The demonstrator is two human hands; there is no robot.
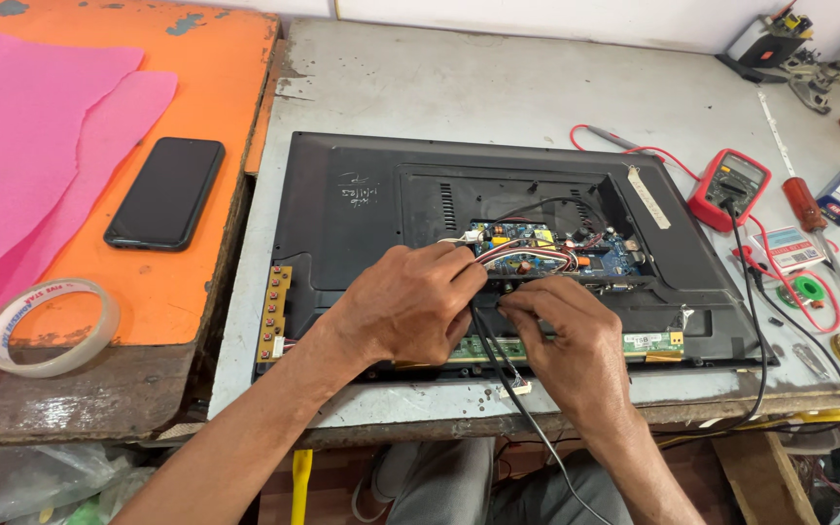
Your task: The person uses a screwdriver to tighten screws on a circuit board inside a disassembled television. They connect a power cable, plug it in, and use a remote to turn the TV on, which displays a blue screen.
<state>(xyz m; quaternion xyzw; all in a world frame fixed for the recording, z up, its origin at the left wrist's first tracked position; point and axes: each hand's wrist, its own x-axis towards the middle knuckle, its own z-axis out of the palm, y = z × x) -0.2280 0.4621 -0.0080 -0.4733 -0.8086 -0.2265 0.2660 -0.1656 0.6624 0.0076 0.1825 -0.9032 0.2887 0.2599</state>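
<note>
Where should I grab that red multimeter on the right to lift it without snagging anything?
Grip the multimeter across its two long red edges, near the upper end by the display, coming straight down from above. It lies flat, face up, on the grey table, so both sides are free. Its black lead leaves the lower end and a red lead loops off to the left, so avoid those ends.
</note>
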